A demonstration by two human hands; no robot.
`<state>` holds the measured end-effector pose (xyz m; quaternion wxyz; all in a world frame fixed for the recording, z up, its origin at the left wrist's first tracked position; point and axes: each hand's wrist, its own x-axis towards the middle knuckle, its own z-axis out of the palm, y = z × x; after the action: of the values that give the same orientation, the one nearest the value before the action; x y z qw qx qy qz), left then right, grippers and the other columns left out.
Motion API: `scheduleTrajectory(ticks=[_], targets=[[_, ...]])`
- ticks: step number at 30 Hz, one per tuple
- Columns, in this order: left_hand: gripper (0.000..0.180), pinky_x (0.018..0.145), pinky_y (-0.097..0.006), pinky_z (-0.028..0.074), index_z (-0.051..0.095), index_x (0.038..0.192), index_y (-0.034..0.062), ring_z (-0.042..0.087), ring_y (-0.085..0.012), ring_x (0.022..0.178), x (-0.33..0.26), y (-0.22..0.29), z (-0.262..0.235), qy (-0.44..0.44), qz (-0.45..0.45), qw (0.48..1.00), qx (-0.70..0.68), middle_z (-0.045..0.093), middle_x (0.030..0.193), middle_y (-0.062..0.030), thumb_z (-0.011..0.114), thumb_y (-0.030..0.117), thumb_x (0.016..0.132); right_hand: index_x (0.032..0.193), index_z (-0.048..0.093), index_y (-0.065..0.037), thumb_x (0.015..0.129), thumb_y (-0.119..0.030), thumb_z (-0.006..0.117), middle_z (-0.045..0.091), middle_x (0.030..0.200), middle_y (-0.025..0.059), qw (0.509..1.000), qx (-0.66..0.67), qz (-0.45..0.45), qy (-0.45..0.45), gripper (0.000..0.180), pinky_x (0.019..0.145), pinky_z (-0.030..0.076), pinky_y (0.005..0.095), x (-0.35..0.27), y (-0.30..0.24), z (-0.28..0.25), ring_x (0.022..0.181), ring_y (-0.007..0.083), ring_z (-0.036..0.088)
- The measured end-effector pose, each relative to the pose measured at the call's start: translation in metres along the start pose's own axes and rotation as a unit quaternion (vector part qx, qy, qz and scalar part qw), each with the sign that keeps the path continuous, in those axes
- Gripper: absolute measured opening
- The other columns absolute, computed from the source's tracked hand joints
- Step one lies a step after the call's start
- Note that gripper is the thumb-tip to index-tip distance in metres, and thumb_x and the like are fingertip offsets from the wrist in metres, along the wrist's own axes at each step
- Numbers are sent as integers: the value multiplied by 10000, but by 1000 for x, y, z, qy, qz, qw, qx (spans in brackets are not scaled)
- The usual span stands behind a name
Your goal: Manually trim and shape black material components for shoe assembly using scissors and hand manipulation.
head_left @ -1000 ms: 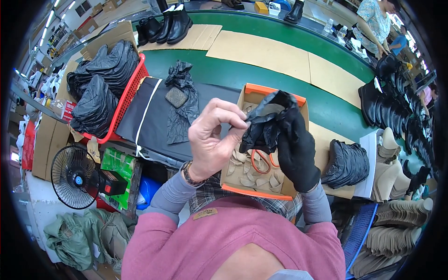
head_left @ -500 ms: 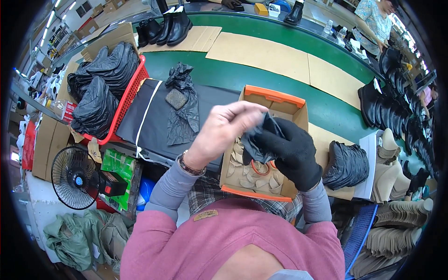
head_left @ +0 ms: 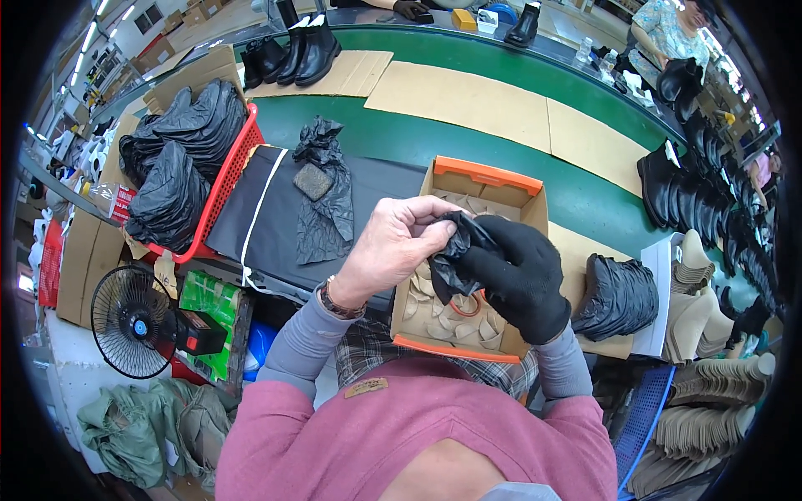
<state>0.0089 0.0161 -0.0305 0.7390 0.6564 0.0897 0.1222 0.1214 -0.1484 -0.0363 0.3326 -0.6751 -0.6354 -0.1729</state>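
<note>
A thin crumpled black sheet point(head_left: 449, 260) is between my hands, above an open cardboard box with orange edges point(head_left: 489, 178). My bare left hand point(head_left: 388, 246) pinches its upper end between thumb and fingers. My right hand point(head_left: 522, 275), in a black knitted glove, is closed round the other side; the glove and sheet blend, hiding some fingertips. Beige curved pieces point(head_left: 468, 331) lie in the box beneath, with an orange loop point(head_left: 479, 302) that looks like a scissors handle. Left of the box, a grey rough block point(head_left: 312, 180) rests on another crumpled black sheet point(head_left: 326, 238).
A stack of flat black sheets point(head_left: 271, 196) lies under a white strap. Further left are a red basket point(head_left: 230, 179) of black wrapped bundles and a fan point(head_left: 134, 321). One dark wrapped bundle point(head_left: 618, 296) sits at right. Black boots point(head_left: 311, 54) stand on cardboard at the back.
My left hand has come down slightly, its fingers now pinching the sheet close to my right hand. The sheet is more bunched. At far right, a co-worker now handles dark footwear.
</note>
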Motion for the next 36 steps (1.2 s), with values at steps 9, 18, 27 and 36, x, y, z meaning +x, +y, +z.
scheduleTrajectory(ticks=[9,18,27,36], targets=[[197,690,-198,518,666,1054,-54,627,-69,795,0,0,11,55,166,963,206,662,868,-50,587,-35,875,1232,562,-66,688,-218,815,643,1064,136,978,150,141,-20,619,831,483,398,2,5,4,965,312,625],[332,845,-224,515,579,1209,-59,628,-119,960,-1,-7,12,27,179,980,80,655,1065,-105,566,-91,879,1207,571,-46,742,-174,766,626,1046,144,990,59,122,45,520,833,472,391,3,0,6,960,324,604],[389,885,-272,490,531,1242,-46,623,-163,985,-8,-7,18,129,246,946,169,620,1114,-125,583,-82,858,1173,610,-36,744,-141,743,640,1057,120,995,24,97,22,462,934,421,433,2,5,8,1006,325,589],[536,1006,-434,450,386,1349,-39,595,-288,1117,-20,-13,26,68,1,919,-388,537,1291,-200,447,371,1009,1170,641,-147,760,-247,640,568,1250,58,948,-257,-112,152,422,1070,286,531,7,8,8,1207,287,490]])
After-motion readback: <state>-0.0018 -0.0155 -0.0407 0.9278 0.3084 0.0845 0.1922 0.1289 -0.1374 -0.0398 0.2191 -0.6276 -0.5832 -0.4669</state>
